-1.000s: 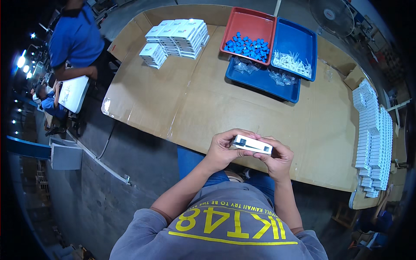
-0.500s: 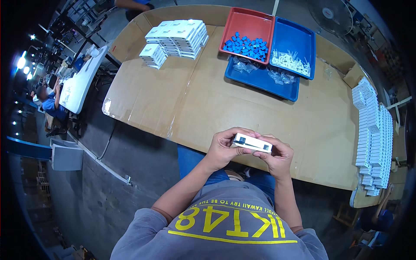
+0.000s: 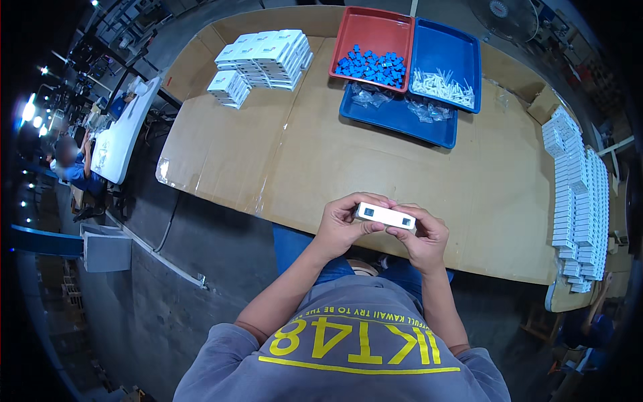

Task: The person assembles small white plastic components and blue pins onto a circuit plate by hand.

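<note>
Between both hands, over the table's near edge, is a small white plastic box with rounded ends. Its narrow side faces up and shows two dark square openings, one near each end. My left hand grips the left end, fingers along the far side and thumb on the near side. My right hand pinches the right end the same way. Both hands are closed on the box, their thumbs close together near its middle. The fingers and palms hide the box's two ends.
Stacked white boxes stand at the table's far left, and tall white stacks at the right. A red tray holds blue pieces, a blue tray white sticks, and a lower blue tray clear bags. A person sits at the left.
The dark wedge-shaped gap along the white box's side has closed, so its two parts now sit flush. Both hands keep their grip. The view has shifted slightly.
</note>
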`<action>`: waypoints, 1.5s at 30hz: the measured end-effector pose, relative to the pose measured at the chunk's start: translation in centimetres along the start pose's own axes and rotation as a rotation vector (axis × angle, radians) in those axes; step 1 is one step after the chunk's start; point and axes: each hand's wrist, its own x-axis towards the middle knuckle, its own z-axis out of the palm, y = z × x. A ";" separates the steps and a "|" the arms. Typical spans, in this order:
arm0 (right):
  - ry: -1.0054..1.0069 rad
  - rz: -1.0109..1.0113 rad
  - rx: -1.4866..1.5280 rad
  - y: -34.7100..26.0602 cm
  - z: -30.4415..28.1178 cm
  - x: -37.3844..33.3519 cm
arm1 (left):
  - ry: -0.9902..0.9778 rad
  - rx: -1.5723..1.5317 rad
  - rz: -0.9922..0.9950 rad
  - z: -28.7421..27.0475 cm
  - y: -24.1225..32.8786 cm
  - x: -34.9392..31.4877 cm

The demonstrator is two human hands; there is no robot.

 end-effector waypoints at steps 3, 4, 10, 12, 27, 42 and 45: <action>0.009 -0.034 -0.019 -0.3 0.0 0.2 | -0.005 0.011 0.001 0.0 0.3 0.1; 0.011 0.015 -0.016 -0.4 -0.1 0.1 | -0.012 0.023 -0.004 0.1 0.4 0.2; 0.162 0.225 0.186 -0.4 -0.6 0.5 | 0.089 0.046 -0.172 -1.0 0.5 0.0; 0.069 0.015 -0.125 -1.4 -0.6 1.6 | 0.101 0.069 -0.160 -1.0 0.6 -0.2; -0.053 0.513 -0.072 5.9 -0.7 -0.7 | 0.127 0.325 -0.437 -3.4 -4.4 -0.5; -0.012 0.422 0.130 2.0 -1.3 -1.7 | 0.085 0.152 -0.371 -2.1 -3.0 -1.8; -0.017 0.522 0.202 4.1 -1.6 -2.5 | 0.074 0.080 -0.547 -3.2 -4.8 -2.6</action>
